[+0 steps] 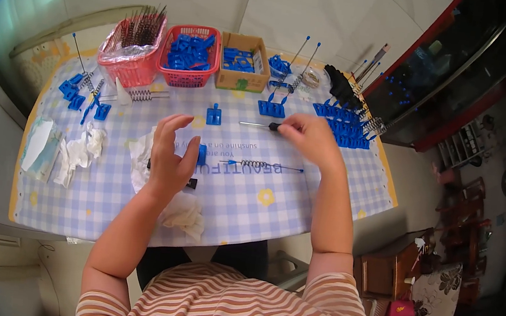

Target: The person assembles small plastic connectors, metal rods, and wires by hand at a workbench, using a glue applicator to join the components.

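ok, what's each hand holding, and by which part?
Right hand grips a thin metal rod at its dark end. Left hand pinches a small blue plastic part by its side.

left hand (pixel 172 159) lifted, fingers apparently curled half-closed; right hand (pixel 311 137) reaches forward, fingertips pinched.

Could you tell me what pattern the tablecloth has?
Blue-and-white check, tablecloth, head view.
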A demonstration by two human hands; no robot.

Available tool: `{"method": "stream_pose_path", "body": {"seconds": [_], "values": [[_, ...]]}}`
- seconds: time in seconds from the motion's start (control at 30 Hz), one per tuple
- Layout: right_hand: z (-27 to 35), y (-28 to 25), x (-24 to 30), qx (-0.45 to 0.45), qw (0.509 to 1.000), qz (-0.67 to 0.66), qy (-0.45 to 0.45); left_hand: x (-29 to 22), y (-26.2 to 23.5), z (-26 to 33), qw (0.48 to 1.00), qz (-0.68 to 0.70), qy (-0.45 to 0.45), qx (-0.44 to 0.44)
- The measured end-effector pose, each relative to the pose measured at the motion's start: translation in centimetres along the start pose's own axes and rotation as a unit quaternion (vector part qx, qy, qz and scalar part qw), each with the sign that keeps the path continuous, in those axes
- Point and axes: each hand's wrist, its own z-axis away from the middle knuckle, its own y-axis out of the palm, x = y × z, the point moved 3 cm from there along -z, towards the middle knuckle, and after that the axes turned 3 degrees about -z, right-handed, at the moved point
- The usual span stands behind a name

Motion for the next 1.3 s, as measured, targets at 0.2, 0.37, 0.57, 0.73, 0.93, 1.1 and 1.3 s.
{"method": "stream_pose_path", "body": {"seconds": [0.2,0.37,0.57,0.73,0.93,1.1,1.3], "values": [[-6.2,-0.2,-8.3,-0.128,0.992,0.005,0.019,0.0,0.1,0.0,1.0,0.004,0.009,-0.005],[-8.9,2.5,-10.1,-0.112,0.992,-0.049,-0.027,0.2,0.0,0.0,1.0,-0.002,0.005,-0.007],[-9.7,3.1,-10.8,-0.092,0.994,-0.046,-0.02,0.3,-0.1,-0.1,1.0,0.001,-0.003,-0.01],[-7.4,0.5,-9.1,-0.182,0.972,-0.151,-0.006,-0.1,-0.3,-0.2,1.0,-0.012,0.016,-0.004],[-2.6,-2.3,-3.5,-0.097,0.963,-0.245,-0.062,-1.2,-0.1,-0.1,0.999,0.001,0.05,0.007],[0.5,0.0,2.5,0.049,0.958,-0.264,-0.104,-1.2,0.6,0.7,0.992,0.105,0.007,0.066],[1.3,3.1,4.2,0.098,0.928,-0.283,-0.222,-3.0,2.0,0.6,0.85,0.385,-0.275,0.232]]}}
